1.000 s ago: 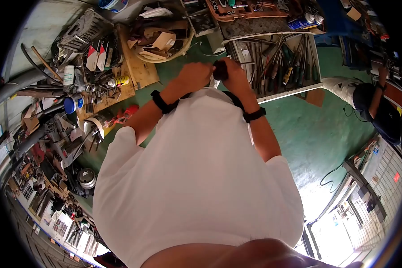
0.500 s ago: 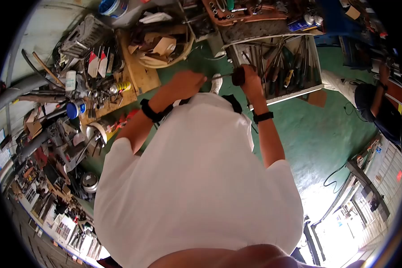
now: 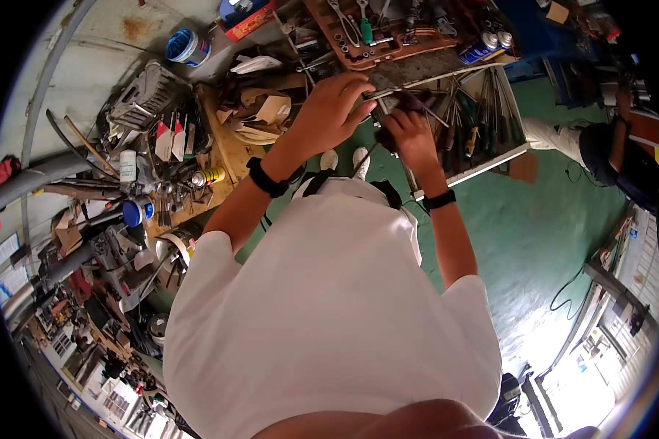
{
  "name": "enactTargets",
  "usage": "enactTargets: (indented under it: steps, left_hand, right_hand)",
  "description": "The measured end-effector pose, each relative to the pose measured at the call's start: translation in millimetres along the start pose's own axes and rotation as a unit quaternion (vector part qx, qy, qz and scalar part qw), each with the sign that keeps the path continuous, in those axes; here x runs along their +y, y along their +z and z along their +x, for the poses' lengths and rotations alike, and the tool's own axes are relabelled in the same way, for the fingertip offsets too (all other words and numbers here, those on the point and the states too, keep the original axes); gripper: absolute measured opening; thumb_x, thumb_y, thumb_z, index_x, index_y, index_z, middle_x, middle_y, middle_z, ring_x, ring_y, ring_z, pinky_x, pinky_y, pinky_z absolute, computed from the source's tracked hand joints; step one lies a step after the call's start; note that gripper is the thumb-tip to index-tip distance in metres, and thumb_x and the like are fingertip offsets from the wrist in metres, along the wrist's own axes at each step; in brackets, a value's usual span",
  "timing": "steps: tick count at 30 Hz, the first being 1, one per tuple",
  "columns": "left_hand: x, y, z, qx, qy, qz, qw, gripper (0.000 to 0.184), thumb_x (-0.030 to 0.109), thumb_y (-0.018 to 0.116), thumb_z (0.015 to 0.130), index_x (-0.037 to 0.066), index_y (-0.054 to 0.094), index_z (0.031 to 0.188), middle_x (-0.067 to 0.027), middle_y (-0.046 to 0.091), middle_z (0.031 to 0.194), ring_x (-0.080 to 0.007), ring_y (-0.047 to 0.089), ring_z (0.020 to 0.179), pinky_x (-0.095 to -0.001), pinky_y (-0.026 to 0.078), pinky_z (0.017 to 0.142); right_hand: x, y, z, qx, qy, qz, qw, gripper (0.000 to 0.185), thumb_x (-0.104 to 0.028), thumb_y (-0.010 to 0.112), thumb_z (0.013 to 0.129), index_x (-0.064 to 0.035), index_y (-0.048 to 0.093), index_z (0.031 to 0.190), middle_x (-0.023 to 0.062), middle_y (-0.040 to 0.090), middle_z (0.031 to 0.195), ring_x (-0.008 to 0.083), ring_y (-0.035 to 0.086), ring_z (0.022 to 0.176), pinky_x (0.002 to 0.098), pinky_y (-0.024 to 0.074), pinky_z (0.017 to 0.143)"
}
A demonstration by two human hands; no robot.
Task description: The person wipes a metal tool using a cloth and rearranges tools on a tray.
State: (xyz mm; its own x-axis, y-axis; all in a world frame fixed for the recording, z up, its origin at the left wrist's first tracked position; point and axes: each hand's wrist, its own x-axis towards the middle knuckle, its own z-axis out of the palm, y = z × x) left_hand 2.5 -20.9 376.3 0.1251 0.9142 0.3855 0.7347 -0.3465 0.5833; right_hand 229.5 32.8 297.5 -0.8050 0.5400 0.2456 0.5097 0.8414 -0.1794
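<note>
My right hand is closed at the left side of the open drawer. It holds a screwdriver, whose thin dark shaft slants down and left; the handle is mostly hidden by my fingers. A dark brownish bunched thing, perhaps a rag, shows just above that hand. My left hand is open and holds nothing, thumb and fingers apart, by the drawer's far left corner. Many long screwdrivers lie in the drawer, their shafts fanned toward the back.
Above the drawer lies an orange-brown socket tray beside blue spray cans. A box of scraps and a cluttered wooden bench stand at left. At right another person's leg is near the drawer, over green floor.
My left hand has come off the shaft, risen right toward the drawer and opened. My right hand has dropped slightly, and the screwdriver shaft now points down-left instead of sideways.
</note>
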Motion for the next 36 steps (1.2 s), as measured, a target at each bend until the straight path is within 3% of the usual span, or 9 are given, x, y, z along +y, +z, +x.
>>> enactTargets:
  steps: [6,8,9,11,18,26,29,33,36]
  left_hand:
    - [12,1,18,0.012,0.066,0.05,0.997,0.027,0.032,0.061,0.093,0.007,0.062,0.104,-0.0106,0.062,0.107,-0.0323,0.06,0.098,-0.0409,0.047,0.084]
    - [7,3,15,-0.169,-0.005,0.03,0.985,0.028,0.035,0.062,0.092,0.007,0.062,0.097,-0.0088,0.062,0.095,-0.0311,0.062,0.085,-0.0411,0.049,0.074]
    - [3,5,14,-0.17,-0.003,0.028,0.985,0.028,0.035,0.062,0.092,0.007,0.062,0.097,-0.0088,0.062,0.095,-0.0311,0.062,0.085,-0.0411,0.049,0.074]
    - [-1,9,8,-0.107,0.017,0.019,0.994,0.027,0.035,0.061,0.092,0.008,0.061,0.094,-0.0067,0.061,0.083,-0.0292,0.064,0.075,-0.0395,0.05,0.062]
    - [-5,-4,1,-0.081,0.025,-0.023,0.996,0.019,0.026,0.06,0.093,0.007,0.058,0.092,-0.0075,0.059,0.083,-0.0315,0.061,0.074,-0.0389,0.047,0.06]
    - [-16,-35,-3,0.011,-0.106,-0.045,0.993,0.02,0.024,0.057,0.097,0.004,0.055,0.096,-0.0145,0.059,0.078,-0.0355,0.059,0.072,-0.0388,0.046,0.062]
    - [-28,-52,-10,0.055,-0.096,-0.02,0.994,0.021,0.024,0.057,0.097,0.003,0.056,0.097,-0.0141,0.06,0.075,-0.0311,0.06,0.066,-0.0369,0.045,0.059]
    - [-28,-69,-19,0.113,-0.139,-0.043,0.983,0.023,0.025,0.056,0.098,0.003,0.057,0.099,-0.0126,0.06,0.07,-0.0292,0.06,0.061,-0.0362,0.045,0.057]
    - [-15,-56,-23,0.116,-0.147,-0.081,0.979,0.024,0.026,0.057,0.097,0.002,0.055,0.101,-0.0129,0.061,0.072,-0.0303,0.06,0.061,-0.0368,0.045,0.056]
  right_hand:
    - [-36,-3,27,0.025,-0.152,0.059,0.986,0.031,-0.014,0.061,0.078,-0.0166,0.065,0.109,0.0038,0.061,0.113,0.0234,0.058,0.106,0.0376,0.0462,0.09]
    - [-44,-3,30,0.051,-0.171,0.091,0.98,0.027,-0.015,0.061,0.078,-0.0179,0.066,0.105,0.0009,0.063,0.111,0.0199,0.06,0.105,0.0363,0.0469,0.09]
    - [-47,-3,30,0.033,-0.177,0.097,0.979,0.03,-0.014,0.064,0.077,-0.0176,0.067,0.106,0.0015,0.062,0.114,0.0218,0.059,0.106,0.0383,0.0463,0.091]
    - [-51,-5,28,0.011,-0.18,0.104,0.978,0.032,-0.013,0.066,0.076,-0.0173,0.068,0.107,0.0022,0.061,0.117,0.0237,0.058,0.108,0.0403,0.0458,0.091]
    - [-61,-19,43,-0.032,-0.163,0.175,0.97,0.036,-0.008,0.065,0.076,-0.0156,0.066,0.111,0.0035,0.06,0.116,0.0289,0.054,0.112,0.0417,0.0459,0.091]
    - [-50,-32,47,-0.028,-0.114,0.271,0.955,0.035,-0.009,0.072,0.068,-0.0094,0.063,0.102,0.0078,0.06,0.106,0.0347,0.054,0.101,0.0435,0.0464,0.091]
    - [-34,-15,22,-0.04,-0.008,0.409,0.911,0.04,-0.005,0.073,0.066,-0.0054,0.06,0.104,0.0142,0.06,0.1,0.0346,0.058,0.095,0.0405,0.0484,0.087]
    - [3,8,-31,-0.013,0.276,0.438,0.855,0.061,0.008,0.065,0.064,-0.008,0.054,0.122,0.0106,0.064,0.102,0.0199,0.062,0.096,0.0316,0.049,0.088]
    - [9,-24,-38,-0.018,0.315,0.465,0.827,0.065,-0.006,0.077,0.07,-0.0131,0.053,0.13,0.0117,0.062,0.106,0.0237,0.061,0.098,0.036,0.0498,0.087]
